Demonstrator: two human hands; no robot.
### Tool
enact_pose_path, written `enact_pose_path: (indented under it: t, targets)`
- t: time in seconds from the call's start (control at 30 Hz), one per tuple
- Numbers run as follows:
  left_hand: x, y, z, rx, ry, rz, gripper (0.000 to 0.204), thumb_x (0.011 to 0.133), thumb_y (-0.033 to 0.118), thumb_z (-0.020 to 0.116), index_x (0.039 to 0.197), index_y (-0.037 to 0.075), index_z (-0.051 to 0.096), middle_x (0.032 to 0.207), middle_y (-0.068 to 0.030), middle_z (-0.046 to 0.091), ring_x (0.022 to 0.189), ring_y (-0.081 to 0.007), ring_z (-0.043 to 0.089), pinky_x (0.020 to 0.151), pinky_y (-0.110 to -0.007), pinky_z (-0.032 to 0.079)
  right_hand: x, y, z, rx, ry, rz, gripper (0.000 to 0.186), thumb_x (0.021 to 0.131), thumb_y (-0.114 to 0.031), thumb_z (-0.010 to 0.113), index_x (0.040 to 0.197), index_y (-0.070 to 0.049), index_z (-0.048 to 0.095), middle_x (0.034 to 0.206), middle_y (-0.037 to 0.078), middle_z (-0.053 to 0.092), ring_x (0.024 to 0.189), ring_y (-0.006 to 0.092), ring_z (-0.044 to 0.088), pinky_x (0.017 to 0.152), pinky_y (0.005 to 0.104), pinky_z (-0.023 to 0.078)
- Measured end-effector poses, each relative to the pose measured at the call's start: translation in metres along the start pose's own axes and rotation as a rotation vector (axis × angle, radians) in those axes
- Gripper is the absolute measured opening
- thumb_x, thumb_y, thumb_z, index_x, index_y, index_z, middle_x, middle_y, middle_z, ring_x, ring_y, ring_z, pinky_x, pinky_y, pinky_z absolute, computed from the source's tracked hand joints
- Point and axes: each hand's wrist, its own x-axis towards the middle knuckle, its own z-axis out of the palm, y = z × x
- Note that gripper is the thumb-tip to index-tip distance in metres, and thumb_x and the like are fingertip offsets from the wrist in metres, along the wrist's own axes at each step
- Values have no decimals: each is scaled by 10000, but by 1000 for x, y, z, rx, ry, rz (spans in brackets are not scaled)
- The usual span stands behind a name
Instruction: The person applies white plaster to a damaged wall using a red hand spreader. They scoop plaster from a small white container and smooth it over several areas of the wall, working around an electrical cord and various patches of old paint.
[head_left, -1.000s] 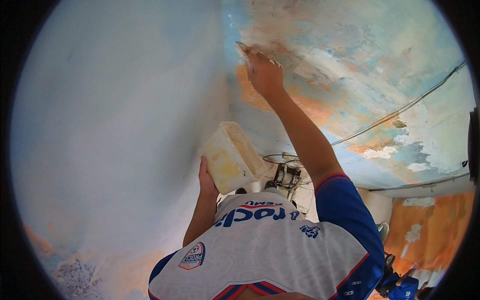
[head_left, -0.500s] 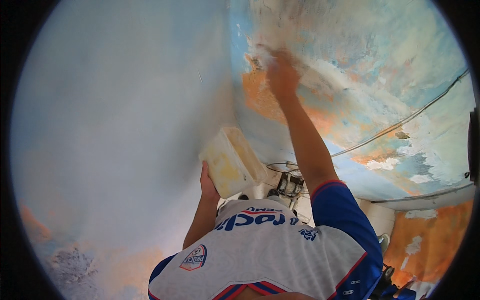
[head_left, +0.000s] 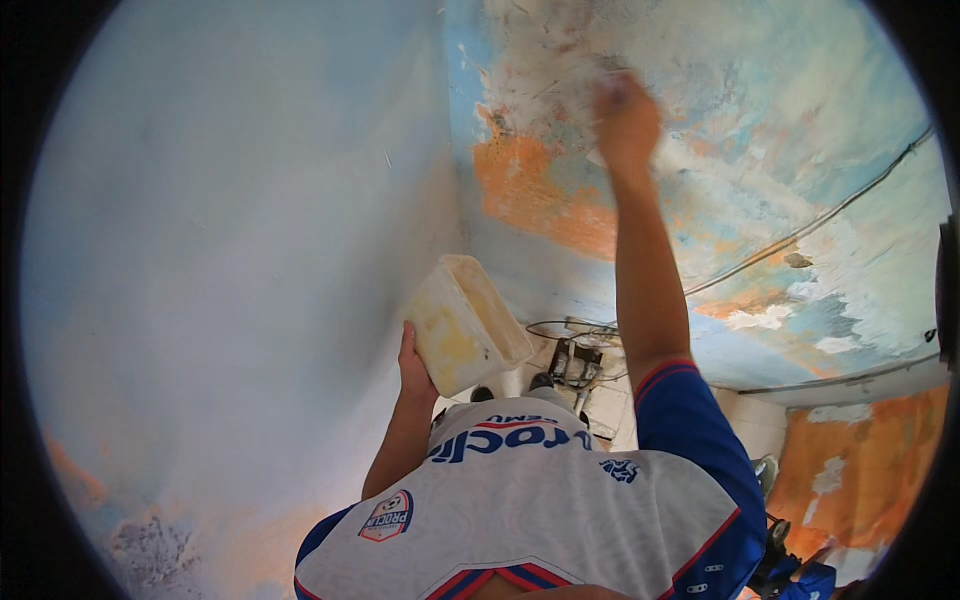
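Observation:
My left hand (head_left: 414, 362) grips a whitish plastic tub (head_left: 462, 322), smeared with yellow and tilted, beside the pale blue wall (head_left: 230, 240) on my left. High on the patchy blue, white and orange wall (head_left: 540, 185), my right hand (head_left: 628, 115) is raised and closed round a putty knife (head_left: 610, 82), both smeared by motion. Its blade lies at a roughly scraped, whitish part of the surface; whether it touches cannot be made out.
A cable (head_left: 780, 240) runs across the right wall. Below are my shoes, a dark piece of equipment (head_left: 575, 362) with loose cables on a tiled floor (head_left: 610, 410), and an orange patched wall (head_left: 850, 470). Dark and blue items (head_left: 808, 575) lie at the lower right.
My right hand with the putty knife has swept to the right along the wall, from near the corner. My left hand and the tub have shifted only slightly.

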Motion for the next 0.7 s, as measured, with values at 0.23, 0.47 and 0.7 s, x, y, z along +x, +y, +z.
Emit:
enact_pose_path:
  t: [0.23,0.47,0.7]
  targets:
    - [1,-6,-2,-44,45,23,582,1070,490,350,1448,60,452,1370,-131,582,1227,-287,590,1038,-441,493,-51,-64,-22,-306,-335,-406,255,1005,-204,509,1248,-168,580,1093,111,700,972,328,701,729,429,577]
    - [7,-3,-6,-59,6,50,588,1067,496,352,1461,69,440,1381,-130,574,1239,-294,584,1042,-451,492,20,-31,4,-595,-217,-754,401,923,-92,560,1313,-186,573,1051,94,737,853,320,739,664,461,599]
    - [1,-3,-13,-89,-15,47,593,1066,496,357,1469,68,429,1399,-130,560,1256,-303,573,1053,-462,482,46,-83,-52,-602,-506,-668,349,969,-166,548,1301,-230,632,1089,122,719,930,298,717,743,443,581]
